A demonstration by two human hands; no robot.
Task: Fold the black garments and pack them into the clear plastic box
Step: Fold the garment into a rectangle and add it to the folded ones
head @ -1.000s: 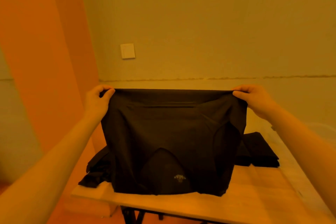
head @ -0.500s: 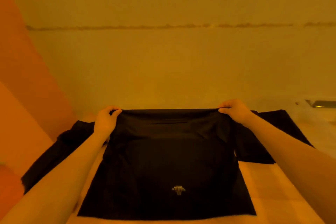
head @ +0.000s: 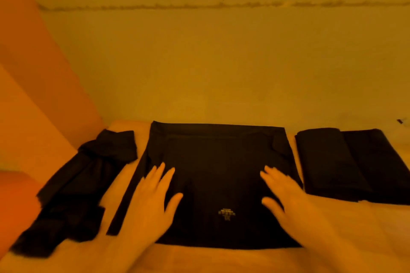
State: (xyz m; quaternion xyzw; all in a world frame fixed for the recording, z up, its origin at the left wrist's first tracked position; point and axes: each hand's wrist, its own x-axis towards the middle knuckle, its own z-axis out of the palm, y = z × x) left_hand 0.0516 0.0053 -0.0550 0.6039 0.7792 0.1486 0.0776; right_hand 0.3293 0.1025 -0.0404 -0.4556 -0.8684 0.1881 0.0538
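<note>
Both hands, left hand (head: 153, 201) and right hand (head: 286, 197), are lying flat and released on the black garment (head: 217, 162) at lower centre of the table (head: 199, 259), likely smoothing it for folding; the clear box is not showing.

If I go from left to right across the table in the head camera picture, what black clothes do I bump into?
Crumpled black garment → flat black garment with a small logo, both hands resting open on it → folded black garment.

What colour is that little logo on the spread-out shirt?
A pale, light-toned logo on the black shirt, seen in the head view.
</note>
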